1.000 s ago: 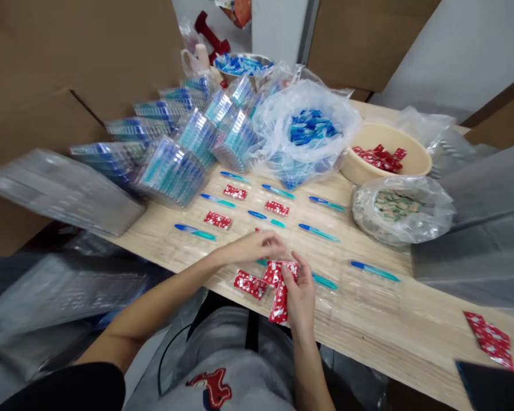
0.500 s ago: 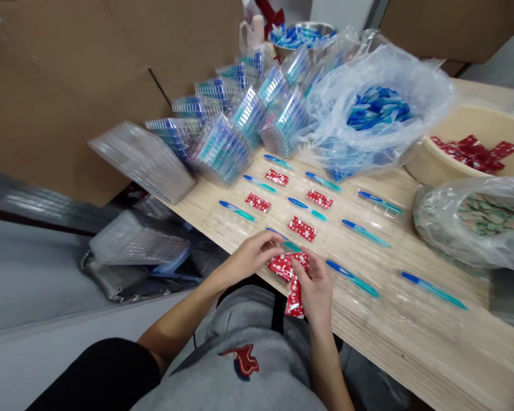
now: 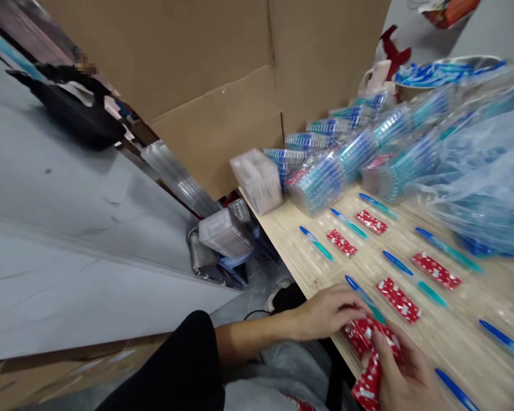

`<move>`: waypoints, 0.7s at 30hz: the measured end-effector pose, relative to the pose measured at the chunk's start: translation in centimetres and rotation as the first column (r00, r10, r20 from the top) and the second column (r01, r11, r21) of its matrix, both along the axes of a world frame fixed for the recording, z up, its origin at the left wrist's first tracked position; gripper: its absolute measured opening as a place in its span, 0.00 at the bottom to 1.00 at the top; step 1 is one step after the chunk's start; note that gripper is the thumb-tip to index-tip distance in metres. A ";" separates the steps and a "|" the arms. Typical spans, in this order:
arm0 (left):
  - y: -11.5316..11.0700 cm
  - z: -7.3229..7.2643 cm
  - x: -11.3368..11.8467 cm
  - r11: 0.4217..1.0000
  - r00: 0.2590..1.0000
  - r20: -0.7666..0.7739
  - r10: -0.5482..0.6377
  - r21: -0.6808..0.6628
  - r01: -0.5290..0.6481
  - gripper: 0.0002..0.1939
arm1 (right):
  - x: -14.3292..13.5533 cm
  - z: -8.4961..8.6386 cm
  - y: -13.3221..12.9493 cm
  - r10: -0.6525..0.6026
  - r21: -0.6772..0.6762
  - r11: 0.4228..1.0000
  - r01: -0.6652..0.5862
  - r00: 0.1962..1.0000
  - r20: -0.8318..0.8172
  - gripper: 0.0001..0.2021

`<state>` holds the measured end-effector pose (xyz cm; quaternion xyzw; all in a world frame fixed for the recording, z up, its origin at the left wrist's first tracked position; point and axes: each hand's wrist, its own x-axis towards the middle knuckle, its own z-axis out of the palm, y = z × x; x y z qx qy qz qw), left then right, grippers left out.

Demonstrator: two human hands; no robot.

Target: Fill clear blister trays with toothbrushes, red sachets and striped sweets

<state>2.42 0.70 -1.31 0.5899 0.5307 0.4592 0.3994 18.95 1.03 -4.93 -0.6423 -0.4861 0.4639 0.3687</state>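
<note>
My right hand point(image 3: 405, 371) grips several small red packets point(image 3: 366, 385) with white specks, at the table's near edge. My left hand point(image 3: 334, 311) has its fingers bent and pressed onto the top of the same bunch of packets. Just beyond the fingers lies a blue-and-teal pen-shaped stick point(image 3: 356, 287), partly hidden by my hands. More such sticks, one of them a slim blue-and-teal stick point(image 3: 317, 244), lie in rows on the table. Single red packets, among them a flat red packet point(image 3: 398, 299), lie between the sticks.
Stacks of clear trays point(image 3: 321, 180) holding blue-teal sticks stand at the back, beside a stack of clear trays point(image 3: 259, 180). A large translucent bag point(image 3: 484, 177) sits at right. A metal bowl point(image 3: 492, 59) is behind. Cardboard point(image 3: 214, 131) walls the far side.
My view has swung to the left, so the table and hands appear farther right and lower. Both hands stay on the red packets.
</note>
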 end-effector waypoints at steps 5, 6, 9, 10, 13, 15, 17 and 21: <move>0.9 -0.4 -4.8 0.955 0.948 -0.173 0.266 -0.083 -0.284 0.09 | 0.5 0.7 0.2 -0.041 -0.072 0.996 0.043 0.999 0.033 0.28; 1.0 -0.5 -5.9 0.947 0.917 -0.286 0.279 -0.074 -0.311 0.09 | 0.6 0.9 0.2 -0.072 -0.064 0.995 0.074 0.997 0.028 0.28; 0.9 -1.1 -8.0 0.939 0.750 -0.620 0.231 -0.061 -0.340 0.10 | 0.7 1.7 0.2 -0.145 -0.009 0.989 0.145 0.989 -0.015 0.25; 0.8 -1.4 -8.4 0.940 0.694 -0.690 0.205 -0.059 -0.337 0.10 | 0.6 1.8 0.2 -0.158 0.006 0.987 0.159 0.987 -0.035 0.24; 0.9 -2.4 -9.0 0.949 0.605 -0.773 0.191 -0.013 -0.315 0.12 | 0.5 2.0 0.1 -0.163 0.017 0.986 0.165 0.982 -0.091 0.23; 1.0 -2.7 -9.1 0.953 0.594 -0.778 0.206 0.023 -0.302 0.13 | 0.5 2.0 0.1 -0.151 0.013 0.988 0.154 0.983 -0.099 0.24; 1.1 -2.5 -9.0 0.956 0.593 -0.778 0.206 0.031 -0.292 0.13 | 0.8 2.1 -0.1 -0.137 0.004 0.991 0.137 0.989 -0.063 0.24; 1.1 -2.2 -8.4 0.960 0.575 -0.789 0.216 0.064 -0.273 0.13 | 1.6 0.7 -0.4 -0.133 0.003 0.991 0.133 0.991 -0.015 0.24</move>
